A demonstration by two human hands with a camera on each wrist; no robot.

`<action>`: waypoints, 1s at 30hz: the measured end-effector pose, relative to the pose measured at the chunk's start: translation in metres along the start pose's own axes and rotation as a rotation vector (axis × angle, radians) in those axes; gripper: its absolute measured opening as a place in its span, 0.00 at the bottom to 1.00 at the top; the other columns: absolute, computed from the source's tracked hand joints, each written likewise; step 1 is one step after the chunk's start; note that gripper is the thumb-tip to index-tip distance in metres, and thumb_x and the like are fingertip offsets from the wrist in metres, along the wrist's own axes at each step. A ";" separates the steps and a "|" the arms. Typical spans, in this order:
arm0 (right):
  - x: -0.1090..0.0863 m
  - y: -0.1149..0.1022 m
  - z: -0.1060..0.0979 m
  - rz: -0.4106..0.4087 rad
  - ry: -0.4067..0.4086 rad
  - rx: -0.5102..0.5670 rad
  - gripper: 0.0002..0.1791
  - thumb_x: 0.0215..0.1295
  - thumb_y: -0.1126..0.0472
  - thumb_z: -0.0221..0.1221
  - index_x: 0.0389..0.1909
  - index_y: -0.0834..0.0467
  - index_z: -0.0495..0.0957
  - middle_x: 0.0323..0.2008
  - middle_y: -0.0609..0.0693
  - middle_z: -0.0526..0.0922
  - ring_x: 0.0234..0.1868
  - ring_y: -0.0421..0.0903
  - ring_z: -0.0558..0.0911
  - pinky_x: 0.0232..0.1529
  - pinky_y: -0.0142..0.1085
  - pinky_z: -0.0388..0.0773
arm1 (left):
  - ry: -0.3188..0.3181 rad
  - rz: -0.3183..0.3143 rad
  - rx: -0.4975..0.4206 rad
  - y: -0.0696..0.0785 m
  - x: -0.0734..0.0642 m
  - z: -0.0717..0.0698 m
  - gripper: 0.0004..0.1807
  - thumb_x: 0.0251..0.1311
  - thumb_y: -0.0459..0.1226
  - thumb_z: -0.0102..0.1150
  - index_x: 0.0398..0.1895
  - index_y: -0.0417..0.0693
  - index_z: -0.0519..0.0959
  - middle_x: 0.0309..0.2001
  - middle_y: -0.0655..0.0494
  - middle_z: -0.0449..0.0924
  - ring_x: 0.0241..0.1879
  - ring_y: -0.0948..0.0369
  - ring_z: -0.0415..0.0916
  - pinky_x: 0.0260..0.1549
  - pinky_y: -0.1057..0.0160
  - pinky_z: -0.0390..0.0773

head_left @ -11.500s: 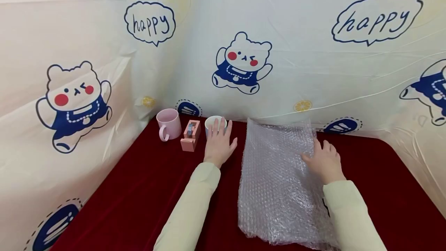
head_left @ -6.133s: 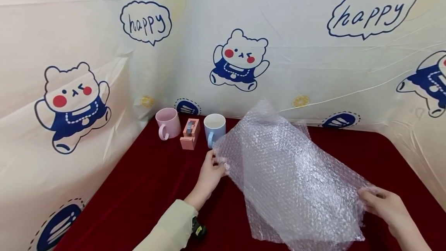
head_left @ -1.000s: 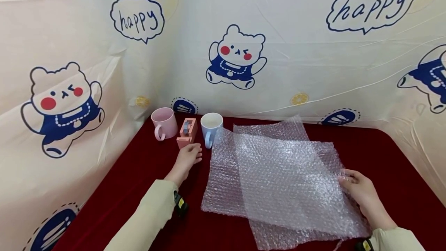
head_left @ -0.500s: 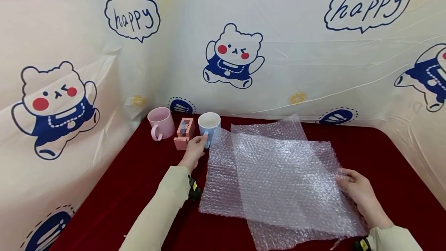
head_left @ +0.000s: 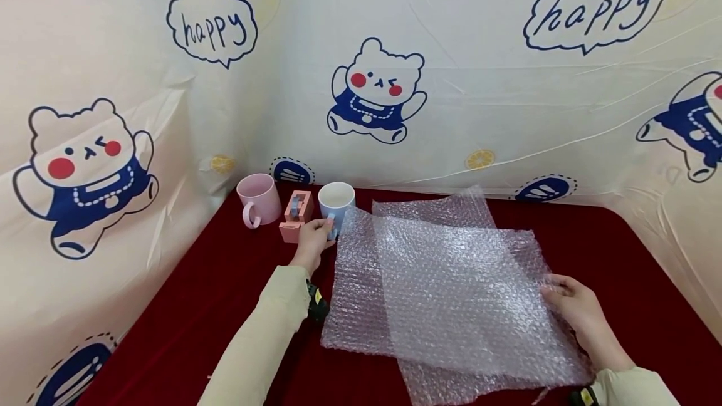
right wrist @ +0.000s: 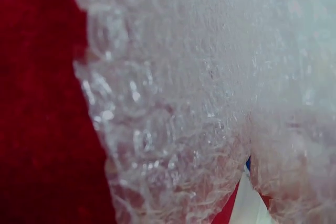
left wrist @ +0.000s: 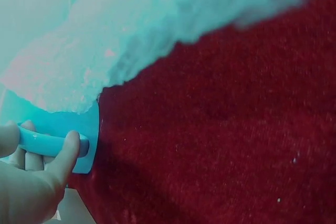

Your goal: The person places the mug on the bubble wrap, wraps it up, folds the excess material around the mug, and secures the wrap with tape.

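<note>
A light blue mug (head_left: 333, 211) stands upright at the back of the table, its handle toward me. My left hand (head_left: 312, 244) holds that handle (left wrist: 47, 144), with thumb and fingers curled round it in the left wrist view. Two bubble wrap sheets lie crossed on the cloth. The upper sheet (head_left: 451, 293) overlaps the lower sheet (head_left: 437, 212), and its left edge comes right up to the mug. At the right edge of the upper sheet, my right hand (head_left: 583, 315) pinches the wrap. Bubble wrap fills most of the right wrist view and hides that hand.
Left of the blue mug stands a pink tape dispenser (head_left: 299, 205), and beyond it a pink mug (head_left: 261, 199). Dark red cloth (head_left: 186, 306) covers the table. A printed curtain (head_left: 479, 99) encloses the back and sides.
My left hand has moved from in front of the tape dispenser to the blue mug and taken its handle. The right hand stays at the wrap's edge. Earlier, both hands spread the upper sheet.
</note>
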State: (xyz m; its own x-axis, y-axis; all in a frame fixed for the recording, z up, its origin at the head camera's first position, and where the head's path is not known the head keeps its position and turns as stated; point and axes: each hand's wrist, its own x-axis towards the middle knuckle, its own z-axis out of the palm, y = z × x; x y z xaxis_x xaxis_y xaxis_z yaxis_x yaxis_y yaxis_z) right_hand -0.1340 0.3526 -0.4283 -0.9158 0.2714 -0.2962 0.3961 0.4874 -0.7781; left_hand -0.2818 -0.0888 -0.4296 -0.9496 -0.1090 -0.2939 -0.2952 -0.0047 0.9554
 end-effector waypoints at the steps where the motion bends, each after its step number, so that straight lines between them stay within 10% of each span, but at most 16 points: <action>1: 0.000 0.000 0.000 0.003 -0.003 0.003 0.32 0.70 0.57 0.52 0.66 0.74 0.56 0.50 0.67 0.77 0.32 0.27 0.75 0.32 0.26 0.76 | 0.005 0.000 0.001 0.000 0.000 0.000 0.22 0.74 0.38 0.41 0.64 0.32 0.65 0.63 0.38 0.66 0.65 0.46 0.64 0.61 0.51 0.72; 30: -0.005 -0.003 0.002 -0.047 0.005 0.011 0.29 0.71 0.62 0.50 0.65 0.75 0.57 0.42 0.56 0.81 0.31 0.27 0.75 0.33 0.26 0.76 | -0.034 0.188 0.080 0.053 -0.045 -0.020 0.21 0.71 0.38 0.46 0.59 0.32 0.73 0.55 0.40 0.74 0.55 0.51 0.73 0.57 0.52 0.75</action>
State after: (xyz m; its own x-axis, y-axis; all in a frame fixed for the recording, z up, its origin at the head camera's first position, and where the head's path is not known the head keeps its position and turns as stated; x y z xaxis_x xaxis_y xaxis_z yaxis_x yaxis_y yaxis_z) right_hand -0.1306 0.3481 -0.4258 -0.9328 0.2529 -0.2567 0.3523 0.4901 -0.7973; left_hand -0.2530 -0.1045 -0.3649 -0.9914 -0.0667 -0.1123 -0.1181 0.0916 0.9888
